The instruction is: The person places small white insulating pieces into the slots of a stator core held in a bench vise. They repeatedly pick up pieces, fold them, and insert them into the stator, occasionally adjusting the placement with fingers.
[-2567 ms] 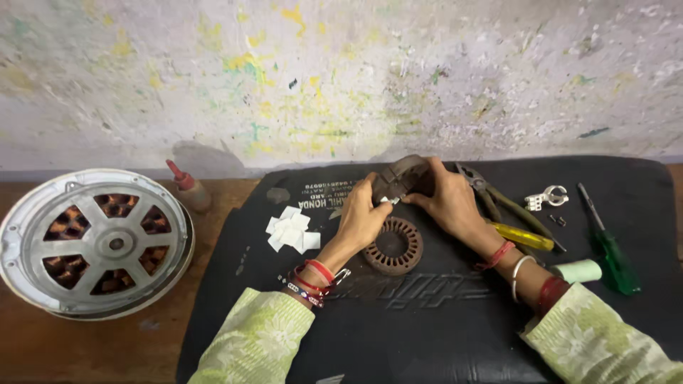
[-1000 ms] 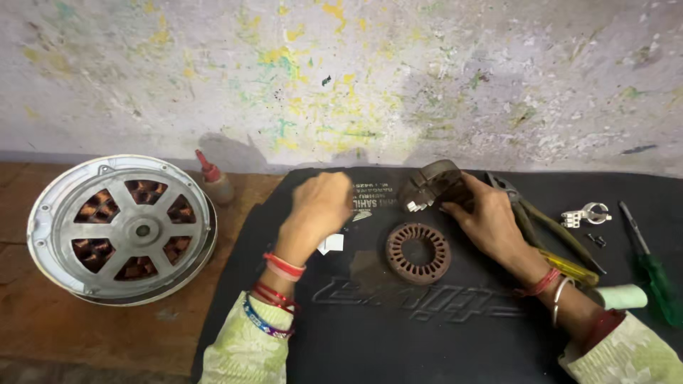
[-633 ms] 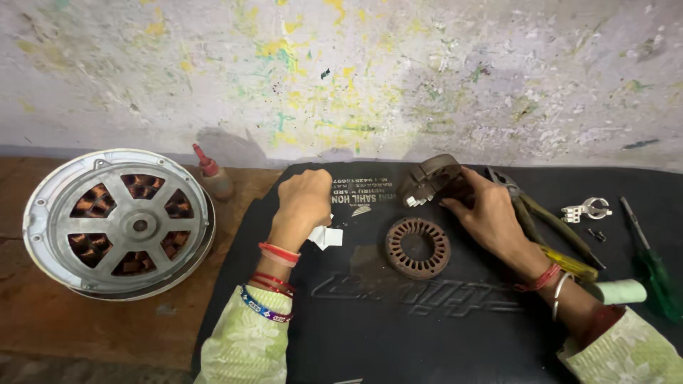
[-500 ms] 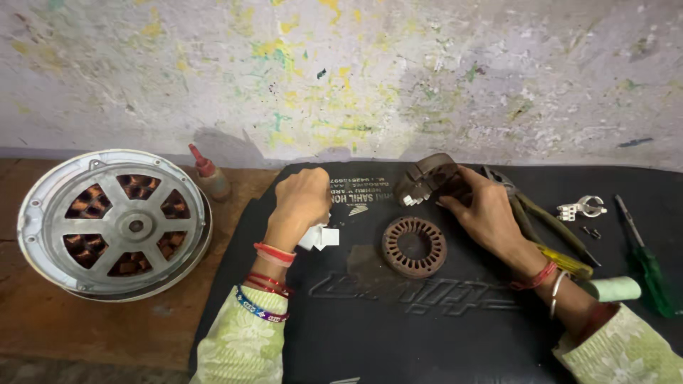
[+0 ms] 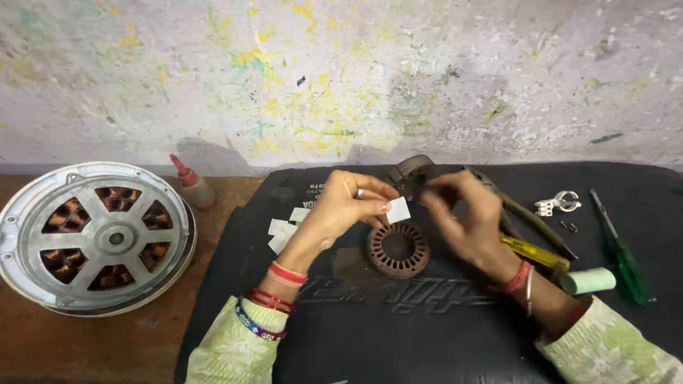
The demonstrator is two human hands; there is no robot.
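On a black rubber mat (image 5: 427, 334) spread over a brown wooden bench, two forearms in pale green patterned sleeves reach forward, both wrists ringed with red bangles. Just beyond them lies a round, rust-brown slotted metal core (image 5: 398, 249), flat on the mat between the hands. Above it, the left hand (image 5: 341, 210) pinches a small white paper rectangle (image 5: 398, 210) between thumb and fingertips, holding it just over the core. The right hand (image 5: 466, 217), blurred, has its fingers curled close beside that paper; whether it grips anything cannot be told. Left of the left hand, a few more white paper slips (image 5: 284, 229) rest on the mat. Further left sits a large round silver motor housing (image 5: 96, 238). To the right lie a yellow-handled tool (image 5: 533, 252) and a green-handled screwdriver (image 5: 622, 256). Behind everything rises a paint-flecked wall (image 5: 341, 78).
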